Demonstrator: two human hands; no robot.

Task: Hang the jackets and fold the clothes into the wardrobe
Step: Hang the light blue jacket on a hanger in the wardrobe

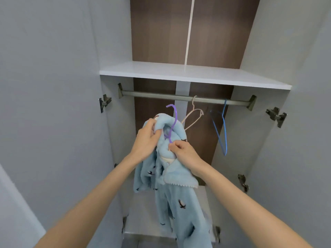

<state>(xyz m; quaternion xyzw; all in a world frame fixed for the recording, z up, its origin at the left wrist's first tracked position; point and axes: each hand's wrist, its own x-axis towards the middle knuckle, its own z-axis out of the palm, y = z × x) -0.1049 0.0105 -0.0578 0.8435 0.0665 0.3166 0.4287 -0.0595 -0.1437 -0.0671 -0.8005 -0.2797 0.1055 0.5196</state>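
Your two hands, nearest, forearms bare:
- Left hand (146, 138): fingers curled round the bunched collar of the jacket.
- Right hand (184, 154): thumb and fingertips pinching the lower end of the purple hanger (173, 120), with the fabric against it.

Wardrobe (161, 33): one, brown back panel with a pale strip down the middle.

Doors: two, pale grey, both swung open: left door (44, 86), right door (308, 68).

Shelf (188, 74): one, white, above the rail.

Rail (157, 95): one, grey metal, running side to side just under the shelf.

Jacket (179, 203): one, light blue fleece with small dark bird shapes. You hold it in front of the wardrobe opening, below the rail, and it trails down between your forearms.

Hangers: three.
- Purple hanger: hook upright, just below the rail and not on it, body inside the jacket's neck.
- Cream hanger (194, 115): hooked on the rail, tilted, bare.
- Blue hanger (224, 133): hooked on the rail to the right of the cream one, bare.

Hinges: left hinge (104, 102) and right hinge (275, 116) at rail height; others lower down, too small to count surely.
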